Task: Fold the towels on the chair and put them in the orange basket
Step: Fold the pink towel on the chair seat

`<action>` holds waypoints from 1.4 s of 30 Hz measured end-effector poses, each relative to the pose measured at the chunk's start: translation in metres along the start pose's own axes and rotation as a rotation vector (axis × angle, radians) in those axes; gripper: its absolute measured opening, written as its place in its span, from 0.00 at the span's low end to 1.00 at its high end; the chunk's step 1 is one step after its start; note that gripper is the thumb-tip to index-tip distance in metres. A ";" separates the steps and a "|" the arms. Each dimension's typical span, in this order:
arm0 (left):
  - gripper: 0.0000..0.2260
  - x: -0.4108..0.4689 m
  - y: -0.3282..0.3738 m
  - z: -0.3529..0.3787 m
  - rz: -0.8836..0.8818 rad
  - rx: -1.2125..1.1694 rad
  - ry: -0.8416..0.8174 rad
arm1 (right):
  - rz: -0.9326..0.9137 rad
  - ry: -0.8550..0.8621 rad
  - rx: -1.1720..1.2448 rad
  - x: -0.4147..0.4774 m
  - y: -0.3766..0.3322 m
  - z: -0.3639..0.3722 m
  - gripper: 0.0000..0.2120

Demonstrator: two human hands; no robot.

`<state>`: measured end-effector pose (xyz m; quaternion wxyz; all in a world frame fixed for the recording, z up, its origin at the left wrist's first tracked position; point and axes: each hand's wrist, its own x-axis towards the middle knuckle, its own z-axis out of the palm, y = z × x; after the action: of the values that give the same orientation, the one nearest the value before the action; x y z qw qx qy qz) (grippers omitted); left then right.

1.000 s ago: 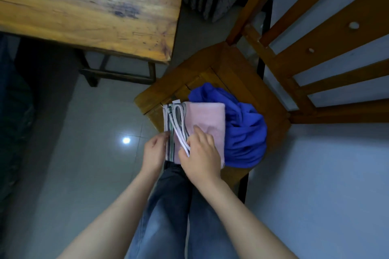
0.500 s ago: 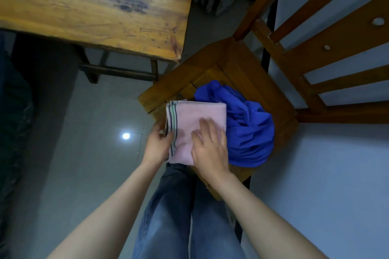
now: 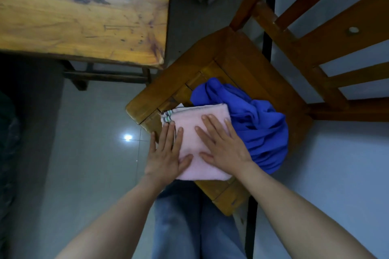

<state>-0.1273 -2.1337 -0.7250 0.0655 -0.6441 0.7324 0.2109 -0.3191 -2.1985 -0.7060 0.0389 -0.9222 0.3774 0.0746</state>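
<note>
Towel (image 3: pixel 194 145) overhangs chair (image 3: pixel 242 65) edge, left hand (image 3: pixel 166 153) and right hand (image 3: pixel 223 145) flat atop.

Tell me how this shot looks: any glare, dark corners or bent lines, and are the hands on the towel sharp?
Head view: a small white glare spot sits on the glossy grey floor tiles; its left edge sinks into near-black shadow; the wide lens splays the brown wooden chair and its back slats; the left hand and right hand, flat on the folded pink towel, look sharp.
</note>
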 end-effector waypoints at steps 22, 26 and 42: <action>0.55 -0.051 0.034 0.027 0.172 0.151 0.122 | -0.149 0.166 -0.054 -0.073 -0.025 0.014 0.19; 0.35 -0.037 0.028 0.017 0.211 0.161 0.272 | -0.140 0.269 -0.040 -0.061 -0.024 0.014 0.11; 0.29 -0.051 0.048 -0.148 0.286 0.036 0.240 | -0.112 0.283 0.168 -0.060 0.004 -0.158 0.09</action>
<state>-0.1398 -2.1410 -0.5619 -0.0416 -0.5525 0.8228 0.1267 -0.3469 -2.1798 -0.5401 0.0664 -0.9367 0.3319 -0.0901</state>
